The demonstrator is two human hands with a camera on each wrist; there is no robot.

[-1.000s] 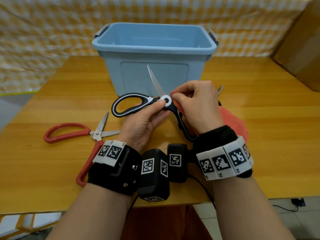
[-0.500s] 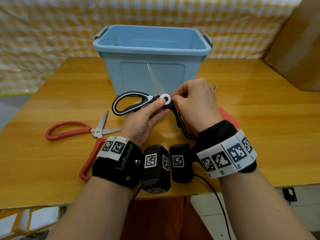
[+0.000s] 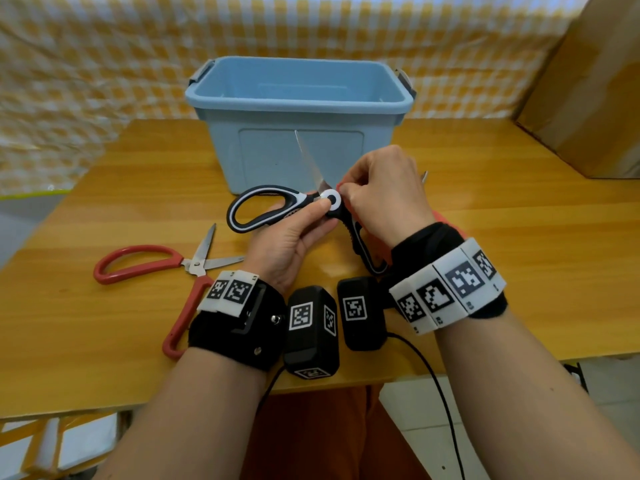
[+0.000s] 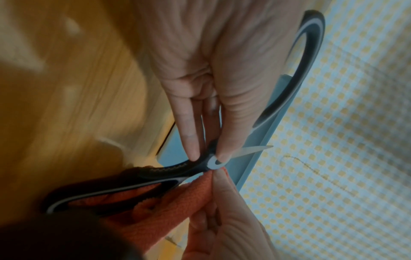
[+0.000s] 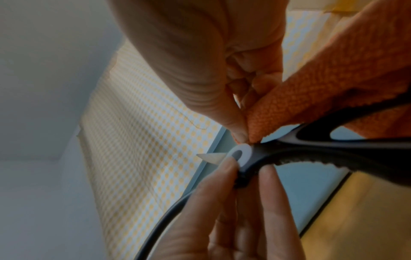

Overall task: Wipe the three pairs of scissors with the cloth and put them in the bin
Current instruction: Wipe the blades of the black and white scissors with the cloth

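My left hand (image 3: 298, 233) pinches the black-and-white scissors (image 3: 266, 209) at their white pivot, thumb on top. They are spread wide, one blade (image 3: 308, 161) pointing up in front of the blue bin (image 3: 298, 109). My right hand (image 3: 381, 195) pinches the orange cloth (image 4: 195, 191) against the pivot and the other blade, whose tip (image 3: 424, 175) peeks past the knuckles. In the right wrist view the cloth (image 5: 311, 98) bunches between thumb and fingers beside the scissors (image 5: 311, 156). Red-handled scissors (image 3: 173, 268) lie open on the table at the left. I see no third pair.
The wooden table (image 3: 519, 237) runs to its front edge near my wrists. A cardboard box (image 3: 588, 98) stands at the back right. A checked yellow cloth (image 3: 104, 46) hangs behind the bin. A black cable (image 3: 440, 393) trails off the table's front.
Both hands with the black scissors have stayed in place; the right hand has shifted slightly along the blade near the pivot. The head view has tilted a little.
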